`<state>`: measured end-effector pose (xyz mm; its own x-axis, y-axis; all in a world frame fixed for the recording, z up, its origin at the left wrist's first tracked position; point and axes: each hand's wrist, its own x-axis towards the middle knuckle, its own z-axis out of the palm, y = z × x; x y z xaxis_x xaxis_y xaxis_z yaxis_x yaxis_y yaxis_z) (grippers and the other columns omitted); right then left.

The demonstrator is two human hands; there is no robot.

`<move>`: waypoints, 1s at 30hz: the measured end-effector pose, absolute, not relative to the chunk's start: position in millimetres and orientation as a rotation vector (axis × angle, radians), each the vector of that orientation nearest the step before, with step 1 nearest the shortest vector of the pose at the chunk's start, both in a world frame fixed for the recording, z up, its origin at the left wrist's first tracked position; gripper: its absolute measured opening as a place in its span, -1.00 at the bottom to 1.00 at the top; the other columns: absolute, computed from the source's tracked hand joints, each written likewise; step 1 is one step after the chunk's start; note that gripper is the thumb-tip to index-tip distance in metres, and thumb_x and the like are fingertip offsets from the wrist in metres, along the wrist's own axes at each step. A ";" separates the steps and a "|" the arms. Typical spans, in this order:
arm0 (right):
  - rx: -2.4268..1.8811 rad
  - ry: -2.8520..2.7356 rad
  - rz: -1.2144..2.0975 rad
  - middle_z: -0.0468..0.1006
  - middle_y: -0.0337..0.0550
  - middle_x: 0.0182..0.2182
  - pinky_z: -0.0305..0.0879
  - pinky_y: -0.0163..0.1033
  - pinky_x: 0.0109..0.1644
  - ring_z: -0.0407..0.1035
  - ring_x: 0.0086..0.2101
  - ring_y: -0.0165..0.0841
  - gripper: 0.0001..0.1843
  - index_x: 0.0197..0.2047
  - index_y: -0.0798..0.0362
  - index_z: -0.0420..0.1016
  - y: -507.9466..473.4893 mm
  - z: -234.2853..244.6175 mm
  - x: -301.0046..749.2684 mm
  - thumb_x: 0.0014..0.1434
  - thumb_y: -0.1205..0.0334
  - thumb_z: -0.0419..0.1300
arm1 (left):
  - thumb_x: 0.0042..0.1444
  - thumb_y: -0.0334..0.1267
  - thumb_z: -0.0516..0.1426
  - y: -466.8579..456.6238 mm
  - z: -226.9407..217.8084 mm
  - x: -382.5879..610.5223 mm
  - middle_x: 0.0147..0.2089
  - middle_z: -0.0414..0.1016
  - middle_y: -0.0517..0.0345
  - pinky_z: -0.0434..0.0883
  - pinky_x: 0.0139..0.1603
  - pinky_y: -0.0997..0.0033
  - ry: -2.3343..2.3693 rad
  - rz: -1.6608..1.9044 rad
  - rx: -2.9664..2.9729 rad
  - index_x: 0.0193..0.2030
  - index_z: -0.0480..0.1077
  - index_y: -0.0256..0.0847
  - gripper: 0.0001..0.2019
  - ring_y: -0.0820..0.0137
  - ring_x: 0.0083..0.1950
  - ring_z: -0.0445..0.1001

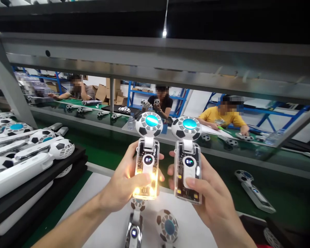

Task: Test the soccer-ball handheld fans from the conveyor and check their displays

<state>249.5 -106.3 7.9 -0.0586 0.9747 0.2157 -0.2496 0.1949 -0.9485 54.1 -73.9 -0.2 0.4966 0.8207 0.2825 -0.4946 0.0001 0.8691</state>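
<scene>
In the head view, the left grip (120, 186) closes round a clear-bodied handheld device with a black-and-white football-patterned head (149, 162), just off centre toward seven o'clock, its thumb pressed on the front panel. The right grip (215, 196) likewise pinches a matching clear-bodied device with a blue-centred football head (188, 165), toward four o'clock, thumb on its white panel. Both round displays are lit, so switching on looks done for the pair; amber light glows in the left body only, so that stage appears left for the right one. At half past six, a third clear device with a small lit display (134, 229) lies on the white sheet (98, 193); at six, a fourth football-patterned head (167, 225) has its body cut off by the frame, its state unclear. White football-headed devices (23, 172) crowd black trays (72, 165) toward half past eight; whether those are finished cannot be told.
</scene>
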 end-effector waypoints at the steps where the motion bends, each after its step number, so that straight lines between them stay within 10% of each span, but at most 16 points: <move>1: -0.830 -1.167 1.227 0.58 -0.12 -0.30 0.40 -0.23 -0.38 0.45 -0.43 -0.30 -0.44 0.14 -0.07 0.37 -106.3 7.9 249.0 0.04 0.21 0.29 | 0.07 -0.27 0.29 -74.3 -0.6 54.8 -0.13 0.50 0.02 0.48 -0.45 0.36 0.352 1.080 1.160 0.25 0.08 -0.05 -0.34 0.32 -0.38 0.53; 30: -0.804 -1.178 1.204 0.58 -0.14 -0.31 0.37 -0.26 -0.41 0.45 -0.45 -0.33 -0.49 0.12 -0.08 0.35 -108.3 7.7 250.7 0.06 0.24 0.23 | -0.03 -0.16 0.36 -76.9 -4.1 58.5 -0.16 0.53 0.04 0.47 -0.43 0.37 0.397 1.116 1.220 0.11 0.20 -0.10 -0.40 0.31 -0.37 0.54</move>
<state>250.7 -108.3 7.7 -0.0517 0.9683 0.2443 -0.2661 0.2225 -0.9379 58.5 -76.9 -4.1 0.4524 0.8399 0.2999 -0.4617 -0.0672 0.8845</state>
